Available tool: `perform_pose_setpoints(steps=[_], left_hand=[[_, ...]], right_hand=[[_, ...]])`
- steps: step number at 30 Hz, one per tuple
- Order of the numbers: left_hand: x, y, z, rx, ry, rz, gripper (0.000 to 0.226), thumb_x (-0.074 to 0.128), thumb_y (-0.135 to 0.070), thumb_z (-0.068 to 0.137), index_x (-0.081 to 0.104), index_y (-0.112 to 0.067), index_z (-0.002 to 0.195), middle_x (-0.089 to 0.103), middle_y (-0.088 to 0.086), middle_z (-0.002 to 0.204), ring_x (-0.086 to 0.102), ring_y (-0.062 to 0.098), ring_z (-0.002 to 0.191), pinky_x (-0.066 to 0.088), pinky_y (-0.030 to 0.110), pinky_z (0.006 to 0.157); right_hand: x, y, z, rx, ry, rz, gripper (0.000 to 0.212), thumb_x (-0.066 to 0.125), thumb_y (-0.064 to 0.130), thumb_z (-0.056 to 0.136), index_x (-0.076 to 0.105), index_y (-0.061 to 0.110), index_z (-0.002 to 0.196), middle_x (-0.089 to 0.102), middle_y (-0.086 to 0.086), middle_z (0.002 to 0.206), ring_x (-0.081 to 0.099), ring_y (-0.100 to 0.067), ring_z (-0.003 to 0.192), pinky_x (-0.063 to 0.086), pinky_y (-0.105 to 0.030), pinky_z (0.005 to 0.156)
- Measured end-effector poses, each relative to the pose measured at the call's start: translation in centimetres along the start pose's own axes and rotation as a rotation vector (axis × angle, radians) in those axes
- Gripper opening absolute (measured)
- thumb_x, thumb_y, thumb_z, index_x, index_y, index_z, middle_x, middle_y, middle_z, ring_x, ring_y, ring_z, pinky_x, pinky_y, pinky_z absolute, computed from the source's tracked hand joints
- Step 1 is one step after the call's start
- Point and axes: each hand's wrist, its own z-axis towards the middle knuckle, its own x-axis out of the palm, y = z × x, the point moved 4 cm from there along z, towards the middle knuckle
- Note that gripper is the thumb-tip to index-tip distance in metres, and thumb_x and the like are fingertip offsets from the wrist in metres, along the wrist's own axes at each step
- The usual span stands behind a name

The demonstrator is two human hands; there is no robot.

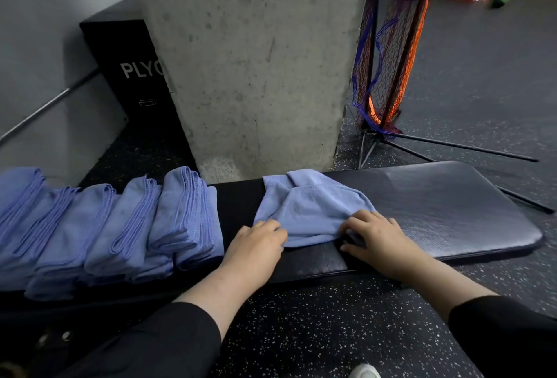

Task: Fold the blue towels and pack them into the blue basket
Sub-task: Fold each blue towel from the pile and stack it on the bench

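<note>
Head view: left hand (256, 242) and right hand (373, 236) on rumpled towel (310, 206).

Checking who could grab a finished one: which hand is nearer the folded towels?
Left. The left hand sits just right of the folded towels; the right hand lies farther right.

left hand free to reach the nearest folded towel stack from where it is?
Probably yes. The left hand rests at the loose towel's near corner, and only bare bench pad lies between it and the nearest folded towel stack.

Both hands (256, 242) on crumpled towel (310, 209)
</note>
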Motion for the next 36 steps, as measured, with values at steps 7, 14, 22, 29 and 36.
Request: perform_pose_setpoints(steps=[7, 14, 22, 29, 36], left_hand=[[-3.7, -1.9, 1.2, -0.017, -0.109, -0.234, 0.023, 0.034, -0.026, 0.107, 0.053, -0.024, 0.096, 0.053, -0.010, 0.098, 0.052, 0.017, 0.100, 0.037, 0.038, 0.090], [-7.0, -0.2, 0.5, -0.098, -0.110, -0.497, 0.026, 0.051, -0.042, 0.101, 0.049, -0.019, 0.089, 0.052, -0.005, 0.072, 0.051, 0.021, 0.075, 0.036, 0.037, 0.066], [-10.0, 3.3, 0.4, -0.212, -0.238, -0.416, 0.027, 0.055, -0.035, 0.100, 0.052, -0.015, 0.082, 0.052, -0.002, 0.070, 0.053, 0.026, 0.074, 0.043, 0.042, 0.069], [-10.1, 5.8, 2.1, -0.347, -0.099, -0.312, 0.044, 0.058, -0.040, 0.099, 0.048, -0.016, 0.064, 0.045, 0.000, 0.061, 0.046, 0.023, 0.064, 0.030, 0.034, 0.056], [-9.8, 5.9, 5.0, -0.590, -0.215, -1.127, 0.020, 0.041, -0.015, 0.106, 0.061, -0.012, 0.104, 0.060, 0.008, 0.087, 0.070, 0.024, 0.061, 0.051, 0.026, 0.048]], right_hand=[[-0.6, 2.4, 1.4, -0.002, -0.148, -0.045, 0.042, 0.061, 0.068, 0.077, 0.059, 0.038, 0.107, 0.049, 0.014, 0.120, 0.048, -0.017, 0.113, 0.039, -0.041, 0.090], [-4.0, 5.0, 2.3, 0.035, -0.401, 0.101, 0.013, 0.054, 0.032, 0.083, 0.054, 0.021, 0.076, 0.063, 0.004, 0.081, 0.060, -0.026, 0.083, 0.037, -0.035, 0.072], [-5.3, 1.1, 2.2, 0.362, -0.288, 0.073, 0.005, 0.054, 0.023, 0.088, 0.058, 0.022, 0.085, 0.070, -0.010, 0.092, 0.061, -0.037, 0.088, 0.038, -0.036, 0.063], [-7.1, -1.4, 3.2, 0.491, -0.385, 0.450, 0.019, 0.050, 0.023, 0.097, 0.059, 0.015, 0.081, 0.067, -0.011, 0.076, 0.064, -0.037, 0.063, 0.054, -0.040, 0.062], [-7.9, -0.7, 6.5, 0.538, -0.564, 1.233, 0.020, 0.049, 0.018, 0.101, 0.066, 0.016, 0.091, 0.068, -0.013, 0.091, 0.073, -0.035, 0.083, 0.062, -0.044, 0.076]])
